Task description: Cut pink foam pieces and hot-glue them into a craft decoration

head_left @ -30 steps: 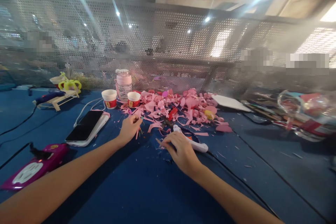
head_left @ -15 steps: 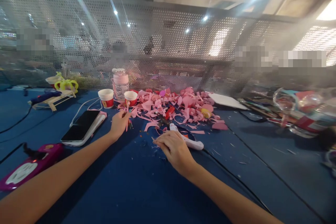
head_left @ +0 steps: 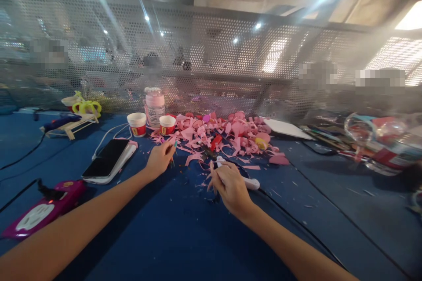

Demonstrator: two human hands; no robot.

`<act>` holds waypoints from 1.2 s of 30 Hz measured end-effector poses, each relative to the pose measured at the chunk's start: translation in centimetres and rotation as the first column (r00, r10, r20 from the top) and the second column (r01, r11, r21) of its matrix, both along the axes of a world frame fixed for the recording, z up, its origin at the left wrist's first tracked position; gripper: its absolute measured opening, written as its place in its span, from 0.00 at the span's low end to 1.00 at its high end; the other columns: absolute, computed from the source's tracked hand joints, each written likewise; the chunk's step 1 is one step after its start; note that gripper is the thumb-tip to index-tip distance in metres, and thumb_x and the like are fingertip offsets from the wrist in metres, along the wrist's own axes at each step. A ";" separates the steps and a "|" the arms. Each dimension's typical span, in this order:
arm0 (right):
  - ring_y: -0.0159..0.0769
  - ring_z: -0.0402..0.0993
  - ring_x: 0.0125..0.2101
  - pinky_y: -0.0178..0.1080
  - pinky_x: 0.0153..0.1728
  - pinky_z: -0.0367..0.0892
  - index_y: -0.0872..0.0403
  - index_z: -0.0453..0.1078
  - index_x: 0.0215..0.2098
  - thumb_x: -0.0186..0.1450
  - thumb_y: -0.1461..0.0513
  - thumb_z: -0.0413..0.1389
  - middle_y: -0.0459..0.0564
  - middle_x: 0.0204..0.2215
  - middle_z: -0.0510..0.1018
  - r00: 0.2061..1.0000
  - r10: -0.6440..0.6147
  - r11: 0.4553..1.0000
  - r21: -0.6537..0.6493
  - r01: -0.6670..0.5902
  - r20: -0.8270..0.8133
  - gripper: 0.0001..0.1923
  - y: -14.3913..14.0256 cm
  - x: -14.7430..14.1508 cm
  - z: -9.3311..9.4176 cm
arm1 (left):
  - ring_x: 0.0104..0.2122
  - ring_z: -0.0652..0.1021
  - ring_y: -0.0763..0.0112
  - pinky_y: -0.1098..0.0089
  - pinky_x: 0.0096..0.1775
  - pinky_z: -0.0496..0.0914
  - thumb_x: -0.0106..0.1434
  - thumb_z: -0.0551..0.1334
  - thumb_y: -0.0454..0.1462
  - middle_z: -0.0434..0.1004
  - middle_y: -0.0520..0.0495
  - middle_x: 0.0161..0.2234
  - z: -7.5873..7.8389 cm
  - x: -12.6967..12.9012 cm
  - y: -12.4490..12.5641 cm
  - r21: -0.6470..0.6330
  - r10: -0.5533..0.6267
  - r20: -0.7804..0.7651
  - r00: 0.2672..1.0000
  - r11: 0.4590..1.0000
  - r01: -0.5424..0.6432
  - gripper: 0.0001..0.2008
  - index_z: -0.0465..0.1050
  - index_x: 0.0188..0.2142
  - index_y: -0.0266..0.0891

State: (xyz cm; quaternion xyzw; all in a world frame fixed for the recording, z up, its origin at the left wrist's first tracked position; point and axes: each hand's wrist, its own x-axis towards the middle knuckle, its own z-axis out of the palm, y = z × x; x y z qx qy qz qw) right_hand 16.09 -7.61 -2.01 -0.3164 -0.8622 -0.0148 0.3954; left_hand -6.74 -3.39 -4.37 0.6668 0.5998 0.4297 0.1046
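My left hand is closed in a pinch just in front of the paper cups. A small greenish bit shows at its fingertips; the rest of what it grips is hidden. My right hand hovers over the blue table with curled fingers, partly smeared, and thin pale slivers show near their tips. What these fingers hold I cannot make out. Right beside that hand lies a white-handled corded tool, its middle covered by the fingers. Beyond both hands spreads a heap of pink scraps, with a red piece among them.
Two cups, a white-and-red one and a smaller one, stand by a pink bottle. A phone and purple power strip lie left. A white pad and clear container sit right, before a perforated screen.
My right hand has shifted right and its fingers have lifted and moved. My left hand has moved slightly right and down, still pinched. The whole view has shifted a little.
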 end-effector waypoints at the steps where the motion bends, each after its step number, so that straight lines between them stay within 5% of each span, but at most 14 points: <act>1: 0.30 0.64 0.21 0.44 0.41 0.61 0.53 0.60 0.17 0.65 0.65 0.44 0.43 0.15 0.67 1.000 0.011 1.000 0.001 -0.011 0.000 0.18 0.0 0.0 0.0 | 0.18 0.70 0.73 0.74 0.23 0.58 0.61 0.50 0.41 0.67 0.52 0.16 0.0 0.1 -0.1 0.028 0.003 -0.096 0.995 1.000 -0.001 0.12 0.64 0.24 0.39; 4: 0.31 0.69 0.25 0.45 0.45 0.60 0.53 0.64 0.24 0.65 0.64 0.46 0.44 0.21 0.73 0.999 0.050 0.998 0.030 -0.049 -0.007 0.12 -0.2 0.0 0.2 | 0.22 0.71 0.71 0.73 0.26 0.58 0.61 0.50 0.39 0.69 0.49 0.19 0.0 0.4 -0.5 0.118 0.079 -0.308 0.948 0.992 -0.045 0.12 0.66 0.25 0.38; 6: 0.34 0.70 0.36 0.46 0.47 0.60 0.53 0.64 0.37 0.64 0.65 0.48 0.48 0.33 0.75 0.998 0.055 0.997 0.062 -0.054 -0.020 0.05 -0.2 0.0 0.5 | 0.24 0.71 0.70 0.73 0.28 0.59 0.62 0.49 0.39 0.71 0.47 0.23 -0.1 0.5 -0.7 0.170 0.143 -0.355 0.924 0.982 -0.086 0.13 0.67 0.27 0.38; 10: 0.42 0.60 0.51 0.48 0.49 0.59 0.55 0.53 0.53 0.60 0.59 0.54 0.57 0.48 0.66 1.000 0.029 0.995 0.098 -0.028 -0.004 0.24 0.1 0.4 1.1 | 0.30 0.71 0.67 0.71 0.33 0.61 0.63 0.48 0.40 0.72 0.46 0.26 -0.1 0.7 -0.6 0.179 0.196 -0.425 0.884 0.975 -0.130 0.14 0.67 0.27 0.38; 15: 0.42 0.62 0.47 0.49 0.47 0.61 0.55 0.55 0.48 0.63 0.57 0.49 0.57 0.43 0.66 0.999 -0.031 0.998 0.046 0.032 -0.010 0.17 1.2 1.1 1.5 | 0.37 0.69 0.62 0.67 0.39 0.63 0.59 0.54 0.41 0.70 0.44 0.30 -0.4 0.7 -0.1 0.188 0.237 -0.454 0.859 0.968 -0.168 0.08 0.66 0.31 0.37; 20: 0.42 0.62 0.45 0.50 0.46 0.60 0.54 0.55 0.45 0.65 0.57 0.44 0.56 0.41 0.65 0.996 -0.088 0.996 0.001 0.089 -0.031 0.13 2.8 1.8 0.5 | 0.43 0.66 0.57 0.62 0.42 0.64 0.52 0.58 0.40 0.65 0.39 0.41 0.0 0.4 -0.6 0.147 0.166 -0.508 0.845 0.984 -0.105 0.18 0.62 0.42 0.33; 23: 0.43 0.61 0.44 0.51 0.46 0.59 0.54 0.56 0.44 0.64 0.57 0.44 0.56 0.41 0.65 0.994 -0.107 0.994 0.006 0.107 -0.011 0.12 3.5 2.2 0.1 | 0.45 0.65 0.57 0.61 0.43 0.63 0.55 0.54 0.42 0.63 0.40 0.44 0.8 0.2 -1.0 0.112 0.069 -0.523 0.849 0.994 -0.011 0.21 0.60 0.46 0.34; 26: 0.43 0.61 0.44 0.51 0.45 0.59 0.54 0.57 0.44 0.64 0.58 0.45 0.56 0.40 0.65 0.993 -0.119 0.993 0.022 0.119 -0.001 0.12 3.8 2.3 0.0 | 0.47 0.64 0.56 0.59 0.46 0.61 0.59 0.51 0.41 0.63 0.37 0.46 2.1 -0.8 -0.9 0.181 0.160 -0.512 0.844 0.981 -0.076 0.17 0.62 0.45 0.33; 29: 0.43 0.61 0.44 0.52 0.45 0.59 0.54 0.57 0.44 0.64 0.59 0.44 0.56 0.40 0.65 0.992 -0.127 0.991 0.030 0.127 0.000 0.10 3.8 2.2 -0.1 | 0.50 0.62 0.47 0.51 0.48 0.57 0.61 0.49 0.39 0.62 0.30 0.48 2.9 -2.9 -0.7 0.263 0.442 -0.482 0.756 0.896 -0.356 0.18 0.62 0.45 0.28; 31: 0.43 0.61 0.43 0.52 0.44 0.60 0.53 0.57 0.43 0.65 0.60 0.44 0.56 0.40 0.65 0.992 -0.122 0.992 0.018 0.122 0.003 0.09 3.8 2.1 -0.2 | 0.53 0.57 0.41 0.43 0.49 0.51 0.61 0.49 0.38 0.58 0.27 0.51 2.7 -4.8 -0.5 0.294 0.611 -0.468 0.638 0.789 -0.539 0.20 0.60 0.49 0.26; 34: 0.43 0.61 0.43 0.52 0.43 0.60 0.53 0.57 0.42 0.65 0.61 0.43 0.55 0.39 0.66 0.994 -0.106 0.994 0.003 0.106 0.018 0.08 3.7 2.1 -0.3 | 0.55 0.48 0.29 0.35 0.44 0.48 0.59 0.52 0.42 0.50 0.25 0.57 1.2 -7.5 -0.4 0.200 0.701 -0.492 0.516 0.668 -0.717 0.26 0.57 0.54 0.30; 36: 0.44 0.62 0.42 0.53 0.43 0.60 0.53 0.57 0.41 0.65 0.61 0.43 0.55 0.39 0.66 0.994 -0.103 0.995 0.009 0.103 0.023 0.08 3.8 2.1 -0.2 | 0.53 0.50 0.24 0.34 0.42 0.49 0.59 0.53 0.45 0.49 0.23 0.57 -0.2 -8.7 -0.4 0.056 0.683 -0.500 0.533 0.640 -0.766 0.28 0.57 0.55 0.30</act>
